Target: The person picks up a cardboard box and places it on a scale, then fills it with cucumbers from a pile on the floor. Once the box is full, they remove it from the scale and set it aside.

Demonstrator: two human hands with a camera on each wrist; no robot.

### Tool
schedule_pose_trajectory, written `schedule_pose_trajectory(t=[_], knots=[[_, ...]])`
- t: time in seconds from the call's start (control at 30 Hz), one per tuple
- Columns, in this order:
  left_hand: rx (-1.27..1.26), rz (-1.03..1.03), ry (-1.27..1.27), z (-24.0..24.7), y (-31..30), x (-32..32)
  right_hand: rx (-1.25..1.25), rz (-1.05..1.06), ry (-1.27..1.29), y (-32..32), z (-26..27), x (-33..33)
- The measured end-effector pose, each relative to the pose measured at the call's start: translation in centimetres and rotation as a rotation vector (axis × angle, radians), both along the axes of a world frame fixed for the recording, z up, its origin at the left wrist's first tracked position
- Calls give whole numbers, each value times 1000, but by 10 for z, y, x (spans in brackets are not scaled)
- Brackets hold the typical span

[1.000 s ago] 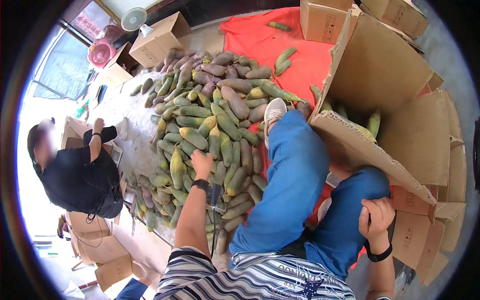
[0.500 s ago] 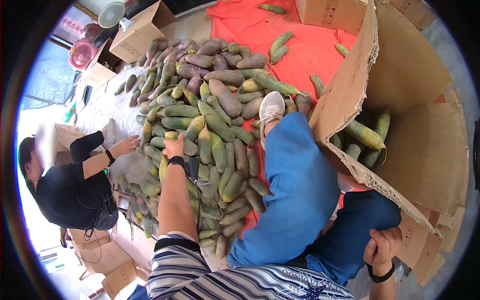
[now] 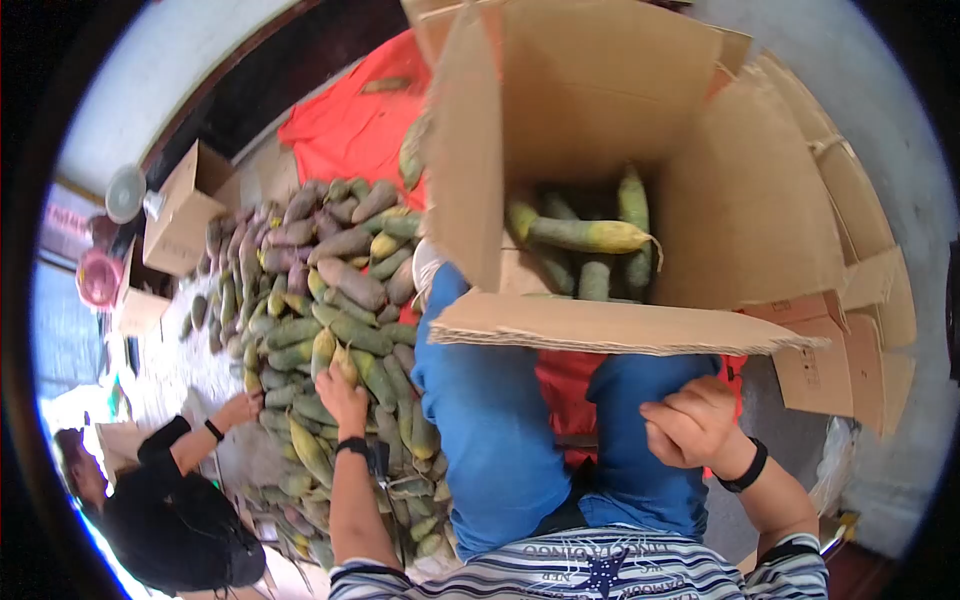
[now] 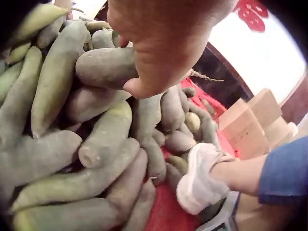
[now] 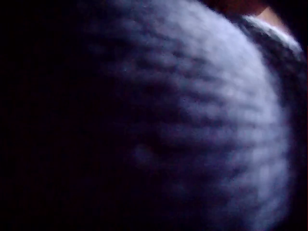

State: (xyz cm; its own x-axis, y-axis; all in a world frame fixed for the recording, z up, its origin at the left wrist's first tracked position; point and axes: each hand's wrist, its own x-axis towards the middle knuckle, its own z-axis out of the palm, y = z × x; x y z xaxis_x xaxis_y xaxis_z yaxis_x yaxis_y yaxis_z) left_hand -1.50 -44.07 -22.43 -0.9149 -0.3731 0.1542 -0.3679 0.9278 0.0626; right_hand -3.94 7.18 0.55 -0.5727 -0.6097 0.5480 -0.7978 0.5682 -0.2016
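My left hand (image 3: 343, 402) is over the near middle of a big heap of green radishes (image 3: 345, 325). In the left wrist view its fingers and thumb curl round a green radish (image 4: 106, 68); a thin root sticks out past the hand, which hides the radish's middle. Other radishes lie close beneath. Above my right thigh, my right hand (image 3: 690, 425) hangs loosely curled with nothing in it. The right wrist view has only dark, blurred striped cloth (image 5: 216, 110). In front of my knees stands an open cardboard box (image 3: 590, 90) with several green radishes (image 3: 590, 235) inside.
Another person (image 3: 170, 525) in black sits at the left, one hand (image 3: 238, 410) at the heap's edge. Red cloth (image 3: 350, 125) lies under the far side. More cardboard boxes (image 3: 183, 215) stand at the back left, flattened cartons (image 3: 870, 275) at the right.
The view has swung right, bringing more of the box's inside into sight. My left hand has taken hold of a green radish. The other person's hand now reaches the heap's edge.
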Motion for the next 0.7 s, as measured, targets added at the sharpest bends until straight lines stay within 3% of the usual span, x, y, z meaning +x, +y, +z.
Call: schedule_pose_trajectory(t=[0.03,0.1,0.23,0.27,0.3,0.37,0.43,0.5,0.6,0.7], knots=[[-8,-28,16,5,1,3,-47,28,5,0,-1,0],[199,217,226,17,7,2,-90,18,32,0,-4,1],[383,19,619,97,37,-21,-171,23,84,2,-6,3],[296,23,704,142,62,-30,-185,27,74,4,-8,4],[527,-31,845,196,99,-40,-181,32,74,6,-8,4],[797,-362,1102,265,146,-61,-164,28,73,8,-8,4],[773,-601,1145,316,184,-80,-176,30,66,10,-7,4],[696,-622,884,357,218,-91,-182,7,86,14,-6,6],[513,-798,683,369,245,-118,-162,-34,104,24,-4,13],[515,-849,565,367,233,-140,-162,-71,109,37,1,18]])
